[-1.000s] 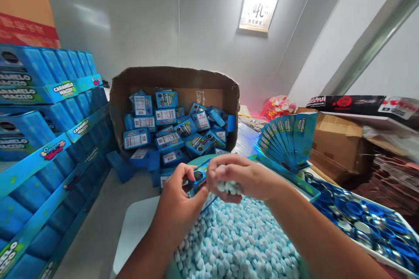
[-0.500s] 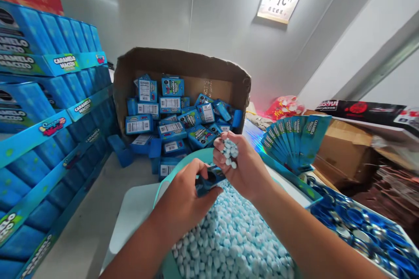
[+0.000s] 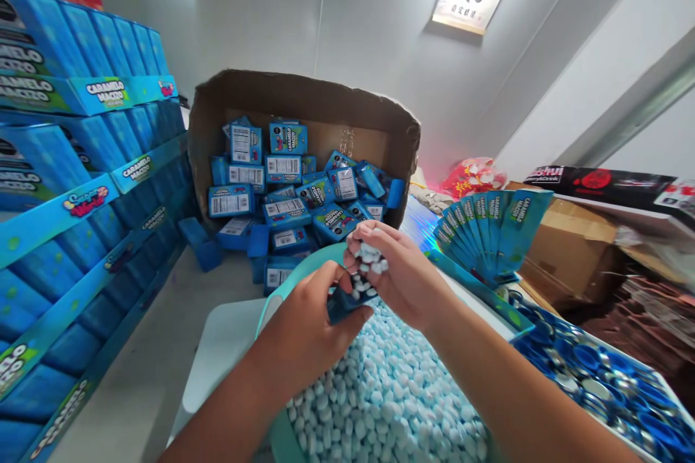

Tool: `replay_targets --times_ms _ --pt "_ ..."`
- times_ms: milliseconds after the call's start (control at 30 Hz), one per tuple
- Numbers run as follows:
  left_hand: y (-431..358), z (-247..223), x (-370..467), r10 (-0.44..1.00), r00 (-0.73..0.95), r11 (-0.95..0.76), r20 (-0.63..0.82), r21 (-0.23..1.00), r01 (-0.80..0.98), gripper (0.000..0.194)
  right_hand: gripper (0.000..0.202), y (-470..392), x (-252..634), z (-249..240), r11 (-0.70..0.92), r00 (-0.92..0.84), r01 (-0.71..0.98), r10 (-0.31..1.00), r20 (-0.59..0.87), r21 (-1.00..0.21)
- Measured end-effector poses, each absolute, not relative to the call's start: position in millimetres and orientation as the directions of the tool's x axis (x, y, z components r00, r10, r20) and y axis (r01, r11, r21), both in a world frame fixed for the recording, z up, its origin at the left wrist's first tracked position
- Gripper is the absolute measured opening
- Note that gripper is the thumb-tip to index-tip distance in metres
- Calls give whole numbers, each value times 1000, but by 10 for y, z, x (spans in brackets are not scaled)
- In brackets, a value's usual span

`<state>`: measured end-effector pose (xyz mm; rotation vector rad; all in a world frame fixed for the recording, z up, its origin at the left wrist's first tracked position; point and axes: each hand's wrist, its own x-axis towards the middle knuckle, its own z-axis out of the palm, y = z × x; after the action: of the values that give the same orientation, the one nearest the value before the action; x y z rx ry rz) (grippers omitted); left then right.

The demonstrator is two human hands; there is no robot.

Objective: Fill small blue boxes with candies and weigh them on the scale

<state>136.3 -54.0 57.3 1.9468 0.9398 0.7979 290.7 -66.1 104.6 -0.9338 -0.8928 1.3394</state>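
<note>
My left hand (image 3: 312,322) is closed around a small blue candy tin (image 3: 343,305), held tilted over the tub. Pale candies show at the tin's mouth. Cupped against it, my right hand (image 3: 402,268) grips a handful of light blue candies (image 3: 371,257), and some of them lie at the opening. Below both hands, a teal tub (image 3: 282,434) is filled with loose pale blue candies (image 3: 396,391). My left fingers hide much of the tin.
Behind the tub, a cardboard box (image 3: 304,90) on its side holds several blue candy boxes (image 3: 287,213). Stacked display cartons (image 3: 87,195) rise at left. Flat blue cartons (image 3: 494,231) fan out at right, above a tray of blue-and-silver tins (image 3: 597,376).
My right hand has tipped toward the tin, and candies from it now show at the tin's mouth. My left hand holds nearly still. The view has shifted slightly.
</note>
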Motion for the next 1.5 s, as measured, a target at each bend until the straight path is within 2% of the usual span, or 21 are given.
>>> replay_targets --times_ms 133,267,467,700,900,1067,1200,1367,1500 --pt "-544 551 1353 821 529 -409 213 867 286 23 20 -667 2923 1033 9 -1 -393 1000 10 -920" --pt "-545 541 1360 834 521 -367 182 888 277 24 22 -659 2925 1039 33 -1 -432 999 37 -901" --pt "-549 532 1371 859 500 -248 114 946 211 39 33 -665 2907 1058 -4 -45 -457 999 19 -889" --pt "-521 578 1391 879 474 -201 41 935 293 41 38 -658 2928 1024 47 -62 -406 995 78 -913" --pt "-505 612 1400 817 556 -375 152 872 313 19 39 -675 2930 1021 67 -122 -341 986 115 -938" --pt "-488 579 1376 776 601 -450 194 837 311 32 49 -695 2922 1018 108 -241 -268 955 175 -957" --pt "-484 558 1372 773 601 -488 204 796 357 31 57 -689 2923 1039 89 -248 -297 954 167 -951" --pt "-483 555 1379 798 594 -441 105 773 456 27 61 -662 2945 1048 61 -286 -356 943 170 -933" --pt "-462 530 1385 802 596 -396 44 785 475 32 57 -684 2996 1041 249 -260 -179 921 290 -952"
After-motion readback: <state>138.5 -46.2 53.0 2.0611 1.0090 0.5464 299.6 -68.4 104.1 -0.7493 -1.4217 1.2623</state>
